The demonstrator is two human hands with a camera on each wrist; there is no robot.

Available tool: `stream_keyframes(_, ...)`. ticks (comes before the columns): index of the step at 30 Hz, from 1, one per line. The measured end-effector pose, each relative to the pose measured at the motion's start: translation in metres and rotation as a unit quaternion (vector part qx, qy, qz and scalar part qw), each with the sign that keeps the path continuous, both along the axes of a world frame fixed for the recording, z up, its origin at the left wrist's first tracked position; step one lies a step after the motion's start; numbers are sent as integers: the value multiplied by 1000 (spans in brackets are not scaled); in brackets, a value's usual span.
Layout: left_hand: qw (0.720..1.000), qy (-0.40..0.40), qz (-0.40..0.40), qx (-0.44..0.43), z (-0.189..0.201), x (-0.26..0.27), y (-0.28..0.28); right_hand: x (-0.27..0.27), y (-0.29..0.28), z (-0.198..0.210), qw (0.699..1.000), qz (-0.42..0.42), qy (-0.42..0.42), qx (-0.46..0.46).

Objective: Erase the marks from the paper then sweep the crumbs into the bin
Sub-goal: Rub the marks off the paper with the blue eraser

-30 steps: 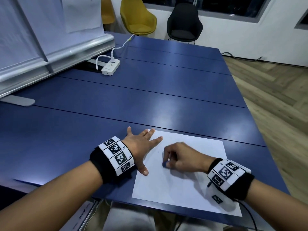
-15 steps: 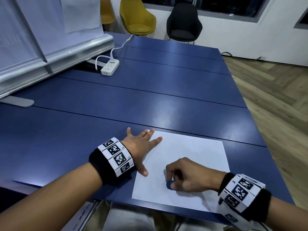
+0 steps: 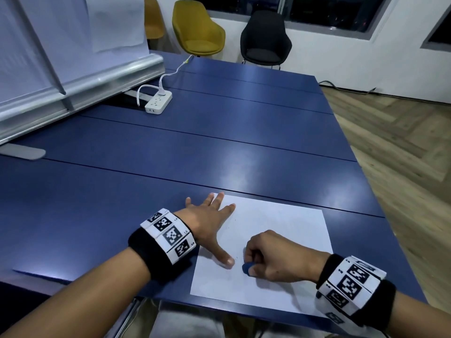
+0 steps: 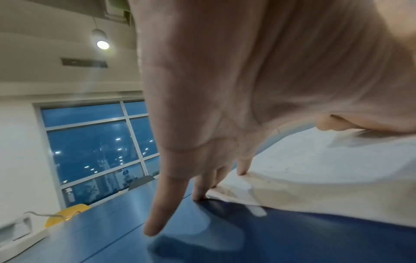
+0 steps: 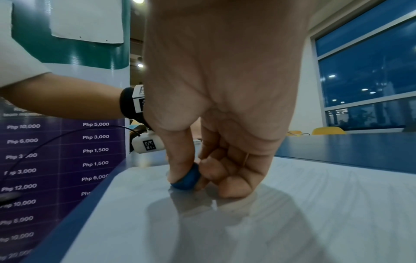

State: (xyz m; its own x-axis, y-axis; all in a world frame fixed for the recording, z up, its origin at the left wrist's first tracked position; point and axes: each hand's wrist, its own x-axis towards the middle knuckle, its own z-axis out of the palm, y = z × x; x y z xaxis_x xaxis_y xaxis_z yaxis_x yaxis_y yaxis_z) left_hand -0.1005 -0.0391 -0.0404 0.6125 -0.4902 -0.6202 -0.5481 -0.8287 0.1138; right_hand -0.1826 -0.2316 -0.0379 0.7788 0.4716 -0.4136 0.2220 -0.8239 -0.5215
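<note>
On the blue table, at the person's 6 o'clock edge, lies the white paper. Left hand: flat, fingers straight and spread, pressing the sheet's 9 o'clock side, thumb on the paper. Right hand: fingers curled, thumb and forefinger pinching a blue eraser against the sheet, just beside the left thumb. Power strip at 11 o'clock, well apart.

Eraser mostly hidden; paper marks too faint.
</note>
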Motion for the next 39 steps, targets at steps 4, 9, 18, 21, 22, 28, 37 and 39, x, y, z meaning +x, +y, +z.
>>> stream_keyframes(4,999,-41,-17,28,-10,-9,-4,4,4,9,998,40,-15,-41)
stream_keyframes(9,998,-40,-17,44,-7,-9,-8,46,6,10,991,-4,-115,-71)
stream_keyframes(18,998,-37,-14,58,-12,-7,-10,42,10,12,991,54,-92,-87)
stream_keyframes(21,997,-38,-10,61,-12,-7,-10,61,6,12,987,12,-136,-90)
stream_keyframes(22,998,-39,-9,57,-12,-7,-9,57,8,12,988,28,-123,-88)
stream_keyframes(28,997,-46,-12,58,-11,-8,-9,54,13,14,993,76,-67,-62)
stream_keyframes(37,996,-54,-17,72,-8,-11,-12,80,12,18,993,27,-73,-92)
stream_keyframes(39,996,-55,-20,74,-7,-10,-12,97,10,19,983,-3,-147,-112)
